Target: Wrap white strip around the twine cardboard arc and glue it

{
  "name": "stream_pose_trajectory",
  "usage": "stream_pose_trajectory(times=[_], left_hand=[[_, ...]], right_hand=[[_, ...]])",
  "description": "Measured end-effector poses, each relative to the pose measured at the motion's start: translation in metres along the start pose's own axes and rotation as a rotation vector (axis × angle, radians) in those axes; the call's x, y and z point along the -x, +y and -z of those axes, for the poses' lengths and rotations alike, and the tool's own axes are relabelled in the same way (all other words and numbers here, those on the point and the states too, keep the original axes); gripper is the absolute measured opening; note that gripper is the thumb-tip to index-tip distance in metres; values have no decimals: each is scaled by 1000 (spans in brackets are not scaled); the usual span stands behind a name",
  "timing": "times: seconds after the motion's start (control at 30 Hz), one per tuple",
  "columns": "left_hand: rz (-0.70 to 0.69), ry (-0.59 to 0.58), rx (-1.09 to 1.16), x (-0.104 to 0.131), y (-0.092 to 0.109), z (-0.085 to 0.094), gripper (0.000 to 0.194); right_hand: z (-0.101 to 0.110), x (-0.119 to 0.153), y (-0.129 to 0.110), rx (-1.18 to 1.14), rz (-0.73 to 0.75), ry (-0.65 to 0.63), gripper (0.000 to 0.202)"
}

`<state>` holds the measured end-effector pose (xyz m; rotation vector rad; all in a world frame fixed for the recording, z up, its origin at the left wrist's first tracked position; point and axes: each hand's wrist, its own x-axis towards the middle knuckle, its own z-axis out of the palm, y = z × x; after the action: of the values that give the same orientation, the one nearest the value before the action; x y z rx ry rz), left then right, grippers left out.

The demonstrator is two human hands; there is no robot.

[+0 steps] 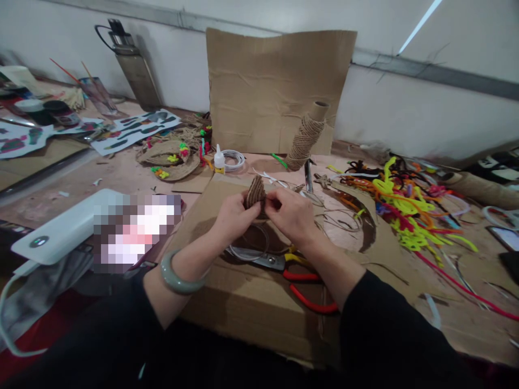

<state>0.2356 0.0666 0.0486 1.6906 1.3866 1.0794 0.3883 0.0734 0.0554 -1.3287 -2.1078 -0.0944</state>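
Note:
My left hand (236, 215) is closed around a small brown ribbed piece (255, 195) that looks wound with twine and narrows at the top. The fingers of my right hand (292, 214) pinch at its right side; whether a loose strand lies between them is too small to see. Below both hands, scissors (279, 263) with red and yellow handles rest on a cardboard sheet (227, 286). A thin pale loop (265, 246) hangs or lies just under the piece. Behind the right hand stands a twine-wound cardboard tube (305, 139).
A cardboard panel (267, 81) leans on the wall. Bright pipe cleaners (401, 200) lie tangled at right. A twine hat-like item (172, 159), a glue bottle (219, 158) and coiled white wire (234, 160) sit behind. At left are a phone (138, 232) and a white device (65, 227).

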Motion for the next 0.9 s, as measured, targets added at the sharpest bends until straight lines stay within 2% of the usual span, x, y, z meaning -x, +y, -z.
stream_pose_trajectory(times=[0.3, 0.53, 0.63, 0.9], left_hand=[[16, 6, 43, 0, -2, 0, 16], [85, 41, 28, -1, 3, 3, 19], [98, 53, 26, -1, 2, 3, 21], [12, 39, -6, -2, -2, 1, 22]], right_hand=[[2, 0, 0, -55, -12, -9, 12], [3, -2, 4, -144, -131, -34, 12], [2, -2, 5, -219, -102, -25, 18], [1, -2, 5, -286, -37, -74, 23]])
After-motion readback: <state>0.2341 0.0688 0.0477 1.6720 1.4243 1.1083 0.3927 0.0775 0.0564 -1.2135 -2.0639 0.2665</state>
